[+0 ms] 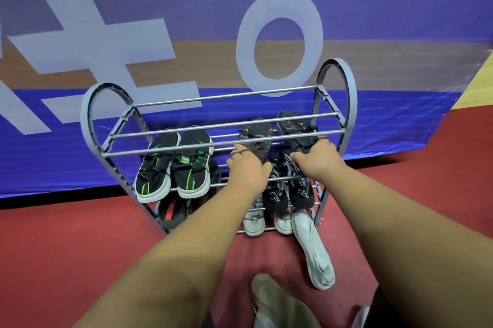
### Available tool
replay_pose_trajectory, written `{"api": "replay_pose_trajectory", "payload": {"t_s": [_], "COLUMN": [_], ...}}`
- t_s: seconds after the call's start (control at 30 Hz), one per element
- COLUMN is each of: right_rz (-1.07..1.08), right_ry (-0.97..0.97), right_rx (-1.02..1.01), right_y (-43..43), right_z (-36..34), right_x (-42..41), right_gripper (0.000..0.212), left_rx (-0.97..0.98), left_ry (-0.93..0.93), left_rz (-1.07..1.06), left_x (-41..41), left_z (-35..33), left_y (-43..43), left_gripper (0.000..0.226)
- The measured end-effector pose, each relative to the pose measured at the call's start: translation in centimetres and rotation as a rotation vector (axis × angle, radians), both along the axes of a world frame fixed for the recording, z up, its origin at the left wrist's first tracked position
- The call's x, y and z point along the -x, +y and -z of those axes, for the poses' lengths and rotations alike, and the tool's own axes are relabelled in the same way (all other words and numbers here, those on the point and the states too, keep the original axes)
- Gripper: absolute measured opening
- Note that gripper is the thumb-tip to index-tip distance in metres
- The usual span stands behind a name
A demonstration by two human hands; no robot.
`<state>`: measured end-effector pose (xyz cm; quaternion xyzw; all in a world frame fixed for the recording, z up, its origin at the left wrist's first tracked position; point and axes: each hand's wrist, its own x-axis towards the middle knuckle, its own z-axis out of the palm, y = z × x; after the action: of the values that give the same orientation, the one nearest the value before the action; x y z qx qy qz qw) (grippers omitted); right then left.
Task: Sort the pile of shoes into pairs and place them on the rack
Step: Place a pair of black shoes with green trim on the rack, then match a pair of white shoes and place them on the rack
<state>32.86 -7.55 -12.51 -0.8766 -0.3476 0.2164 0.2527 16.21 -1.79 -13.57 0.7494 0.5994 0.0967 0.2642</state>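
The grey rack (88,125) stands on the red floor (80,247) against a blue banner. On its middle shelf, to the left, sits a black pair with green stripes (173,167), toes towards the camera and touching side by side. Darker shoes lie below them, too shadowed to make out.

To the right, the left hand (248,170) curls round the heel end of the left orange-tabbed shoe (256,135). The right hand (317,161) grips the heel of the right orange-tabbed shoe (293,122). Both shoes are dark grey knit with small orange tabs and point toe-first into the middle shelf under the top bars. They look like a match.

These trainers should be light, with soft uppers that give and firmer soles, so the heel is the sound place to hold. The shelf is only thin bars, so each sole likely needs to bridge two bars or it may tip through.

Below hang a black lettered pair (300,190) and two white shoes (254,221). One loose white shoe (314,247) lies on the floor against the rack's right foot, apparently not yet shelved.
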Motion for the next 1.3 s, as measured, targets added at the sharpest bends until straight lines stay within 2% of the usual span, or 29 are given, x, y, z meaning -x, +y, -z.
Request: {"api": "replay_pose_trajectory", "payload": {"t_s": [0.2,0.37,0.43,0.57,0.73,0.83,0.9,1.03,1.13,1.2,1.23,1.3], "right_rz": [-0.047,-0.059,-0.088,-0.166,-0.17,-0.162,-0.151,-0.145,-0.227,-0.255,-0.277,-0.324], "right_ry": [-0.053,-0.124,-0.155,-0.156,-0.122,-0.139,-0.169,-0.261,-0.492,-0.622,-0.626,-0.499], "right_rx": [0.141,0.237,0.291,0.396,0.408,0.376,0.367,0.335,0.269,0.206,0.191,0.2], "right_y": [2.5,4.0,4.3,4.9,4.4,3.5,2.4,-0.6,-2.9,-4.0,-4.5,-5.2], "right_z": [1.8,3.3,3.5,4.1,3.2,1.9,0.6,-1.8,-2.0,-1.8,-1.5,-0.3], "right_x": [-0.8,-1.0,-1.1,-1.8,-1.3,-0.2,0.9,4.2,7.3,9.0,9.7,10.8], "right_gripper": [0.073,0.098,0.1,0.084,0.076,0.076,0.066,0.053,0.046,0.041,0.039,0.037], "left_rx": [0.004,0.053,0.069,0.135,0.163,0.165,0.148,-0.037,-0.185,-0.169,-0.123,0.037], "left_ry": [0.104,0.202,0.208,0.178,0.131,0.1,0.115,0.137,0.127,0.203,0.262,0.345], "left_rz": [0.027,0.057,0.067,0.151,0.242,0.28,0.323,0.412,0.42,0.454,0.475,0.499], "left_x": [-2.8,-4.4,-4.2,-3.4,-2.1,-0.7,0.3,3.4,6.1,7.7,8.5,9.7], "left_z": [1.9,2.8,2.8,2.9,2.4,2.0,1.9,2.0,2.2,2.4,2.7,4.0], "left_y": [0.9,1.0,1.6,2.8,3.0,2.9,3.0,1.7,0.1,-0.5,-0.7,-1.3], "left_gripper": [0.1,0.109,0.117,0.138,0.139,0.131,0.118,0.06,0.039,0.034,0.03,0.025]}}
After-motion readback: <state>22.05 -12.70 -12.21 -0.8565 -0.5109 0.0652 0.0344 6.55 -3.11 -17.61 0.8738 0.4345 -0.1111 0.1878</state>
